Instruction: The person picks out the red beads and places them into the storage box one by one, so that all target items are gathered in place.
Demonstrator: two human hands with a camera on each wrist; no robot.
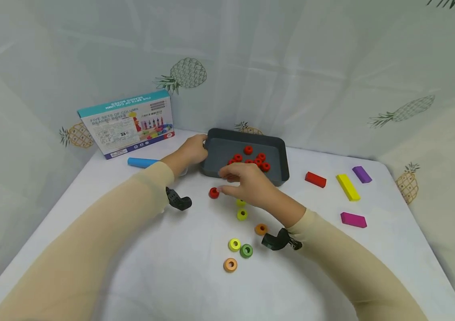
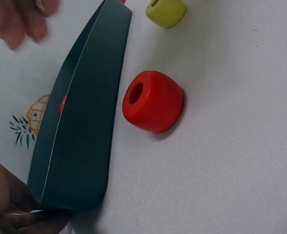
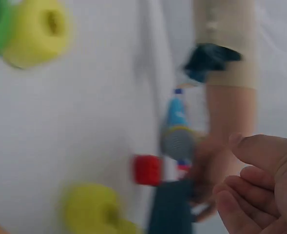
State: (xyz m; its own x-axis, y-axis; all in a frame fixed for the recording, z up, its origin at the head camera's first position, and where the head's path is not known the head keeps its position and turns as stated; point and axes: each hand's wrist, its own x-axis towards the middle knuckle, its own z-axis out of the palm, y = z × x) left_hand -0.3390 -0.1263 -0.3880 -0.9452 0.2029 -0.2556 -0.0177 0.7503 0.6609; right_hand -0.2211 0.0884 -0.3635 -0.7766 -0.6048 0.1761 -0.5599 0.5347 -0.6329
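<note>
My left hand (image 1: 198, 146) grips the near-left corner of a dark grey tray (image 1: 243, 133); its fingers (image 2: 7, 207) curl round that corner of the tray's wall (image 2: 80, 136). Several red beads (image 1: 251, 159) lie inside the tray. My right hand (image 1: 223, 185) hovers just in front of the tray with loosely bent fingers and holds nothing. Its fingertips sit right beside a lone red bead (image 1: 213, 192) on the tablecloth. That red bead (image 2: 153, 101) lies close to the tray's outer wall. The right wrist view is blurred, showing the red bead (image 3: 147, 169) and my right hand (image 3: 240, 170).
Yellow-green (image 1: 242, 214), orange (image 1: 261, 229), yellow (image 1: 234, 244), green (image 1: 246, 250) and orange (image 1: 230, 265) beads lie near my right wrist. Red (image 1: 315, 179), yellow (image 1: 347, 187), purple (image 1: 361, 174) and magenta (image 1: 353, 220) blocks lie right. A toy box (image 1: 129, 122) and a blue cylinder (image 1: 142, 162) stand at the back left.
</note>
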